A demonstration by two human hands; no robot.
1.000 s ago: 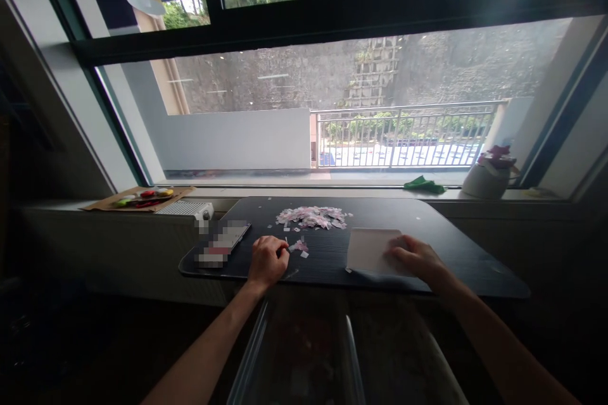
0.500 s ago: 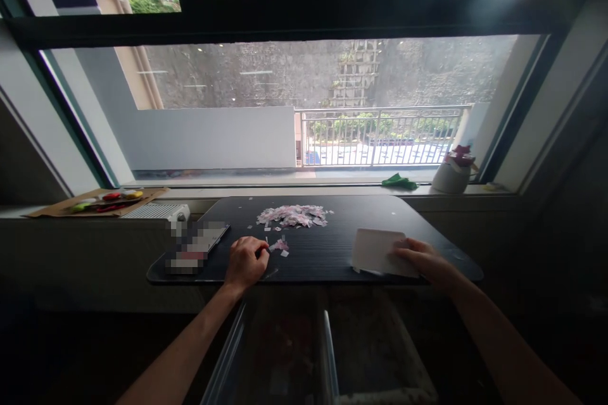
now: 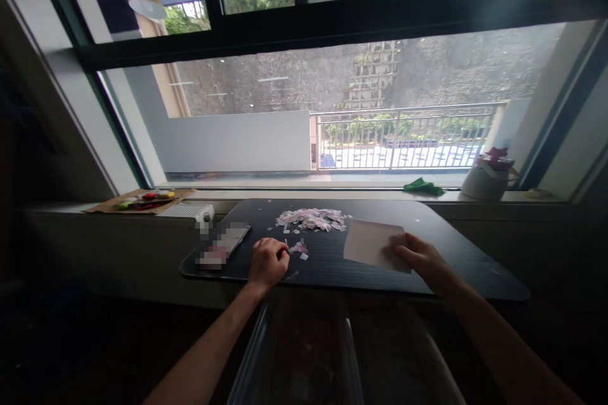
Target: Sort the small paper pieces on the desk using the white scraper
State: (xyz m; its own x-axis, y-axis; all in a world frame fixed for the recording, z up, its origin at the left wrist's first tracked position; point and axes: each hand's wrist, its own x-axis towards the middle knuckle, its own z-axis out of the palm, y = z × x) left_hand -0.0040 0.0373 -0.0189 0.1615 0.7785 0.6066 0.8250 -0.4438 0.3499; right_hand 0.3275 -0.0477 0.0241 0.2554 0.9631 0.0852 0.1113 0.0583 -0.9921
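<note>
A dark table (image 3: 456, 253) stands under a window. On it lies a heap of small pink and white paper scraps (image 3: 311, 219), with a few loose scraps (image 3: 299, 247) nearer me. My left hand (image 3: 266, 262) is curled into a loose fist on the table, just left of the loose scraps; what it holds, if anything, is hidden. My right hand (image 3: 420, 256) grips the right edge of a pale sheet of card (image 3: 368, 243), tilted up off the table.
A blurred flat item (image 3: 222, 245) lies at the table's left. On the sill are a cardboard tray with coloured things (image 3: 142, 199), a white device (image 3: 186, 209), a green cloth (image 3: 422, 186) and a white pot (image 3: 484, 180). A clear bin (image 3: 304, 354) sits below.
The right hand has lifted and slid the pale card a little left toward the scraps. The left hand has stayed by the loose scraps. The camera swung left and back.
</note>
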